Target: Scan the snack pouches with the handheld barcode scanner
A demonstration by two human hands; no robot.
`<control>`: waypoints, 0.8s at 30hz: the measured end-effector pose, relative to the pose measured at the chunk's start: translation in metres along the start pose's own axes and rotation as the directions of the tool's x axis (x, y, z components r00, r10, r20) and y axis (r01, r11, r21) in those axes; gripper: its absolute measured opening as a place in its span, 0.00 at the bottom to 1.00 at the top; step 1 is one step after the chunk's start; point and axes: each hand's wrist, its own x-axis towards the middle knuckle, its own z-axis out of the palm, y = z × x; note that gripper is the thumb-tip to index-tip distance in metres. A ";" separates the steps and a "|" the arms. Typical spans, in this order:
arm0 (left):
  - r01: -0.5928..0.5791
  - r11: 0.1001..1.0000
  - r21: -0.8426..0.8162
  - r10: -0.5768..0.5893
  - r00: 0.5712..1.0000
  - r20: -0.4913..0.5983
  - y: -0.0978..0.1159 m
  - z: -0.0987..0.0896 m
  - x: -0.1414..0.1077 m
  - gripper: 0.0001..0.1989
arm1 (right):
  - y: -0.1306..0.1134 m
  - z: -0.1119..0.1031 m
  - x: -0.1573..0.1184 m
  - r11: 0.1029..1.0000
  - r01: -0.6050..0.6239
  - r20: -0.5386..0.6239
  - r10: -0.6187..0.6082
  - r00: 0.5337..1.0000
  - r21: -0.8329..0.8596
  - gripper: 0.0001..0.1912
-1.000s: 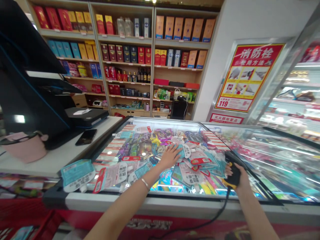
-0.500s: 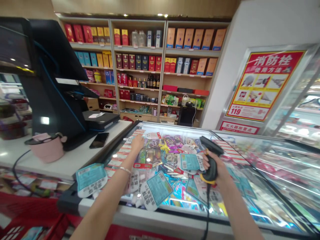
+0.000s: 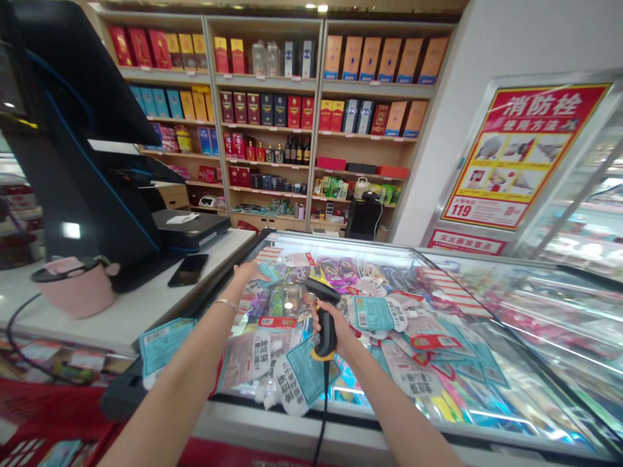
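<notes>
My right hand (image 3: 332,327) is wrapped around the grip of a black and yellow barcode scanner (image 3: 325,324), whose cable hangs down in front. The scanner's head tilts toward the left, above packages on the glass top. Farther off at the left, my left hand (image 3: 247,272), with a bracelet at its wrist, has its fingers at a blue-labelled pouch (image 3: 269,272) and appears to grip its edge. Similar spouted pouches lie about: one (image 3: 304,373) below the scanner, another (image 3: 377,314) right of it, and one (image 3: 165,344) at the cabinet's left corner.
A glass-topped freezer (image 3: 360,240) holds colourful packets. On the white counter (image 3: 189,301) at left are a phone (image 3: 189,270), a pink pot (image 3: 75,288) and a black checkout terminal (image 3: 92,162). A red basket (image 3: 53,415) is at lower left; shelves (image 3: 265,81) of boxes stand behind.
My right hand has swung the scanner left, toward my left hand. My left hand has shifted slightly left, and a blue-labelled pouch now shows at its fingers. The view has shifted a little.
</notes>
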 end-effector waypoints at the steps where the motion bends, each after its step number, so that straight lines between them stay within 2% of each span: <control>1: 0.027 0.999 -0.032 -0.027 1.000 0.004 0.000 -0.002 -0.008 0.38 | 0.000 0.000 -0.002 1.000 -0.007 0.003 0.007 1.000 0.005 0.18; 3: 0.070 0.990 -0.122 -0.074 0.997 -0.030 0.003 -0.004 -0.029 0.32 | 0.000 0.002 -0.003 1.000 -0.030 0.013 0.029 0.999 0.011 0.18; 4: 0.058 0.981 -0.185 -0.074 0.994 -0.083 0.006 -0.004 -0.041 0.28 | 0.001 0.003 -0.004 0.999 -0.043 0.019 0.043 0.999 0.011 0.18; 6: -0.053 0.953 -0.300 -0.022 0.970 -0.242 0.013 -0.002 -0.064 0.21 | 0.002 0.005 -0.006 0.998 -0.066 0.035 0.066 0.997 0.012 0.17; 9: -0.295 0.869 -0.397 0.082 0.877 -0.473 0.025 0.005 -0.093 0.20 | 0.003 0.007 -0.009 0.996 -0.082 0.078 0.080 0.994 0.027 0.16; 12: -0.432 0.783 -0.448 0.103 0.800 -0.591 0.035 0.011 -0.108 0.24 | 0.001 0.007 -0.012 0.996 -0.070 0.138 0.061 0.989 0.060 0.16; 16: -0.532 0.704 -0.471 0.139 0.754 -0.643 0.044 0.014 -0.117 0.24 | -0.001 0.006 -0.013 0.993 0.008 0.165 -0.027 0.986 0.115 0.16; 24: -0.546 0.693 -0.470 0.148 0.747 -0.648 0.050 0.016 -0.121 0.23 | 0.002 0.002 -0.009 0.994 -0.009 0.169 -0.010 0.985 0.113 0.15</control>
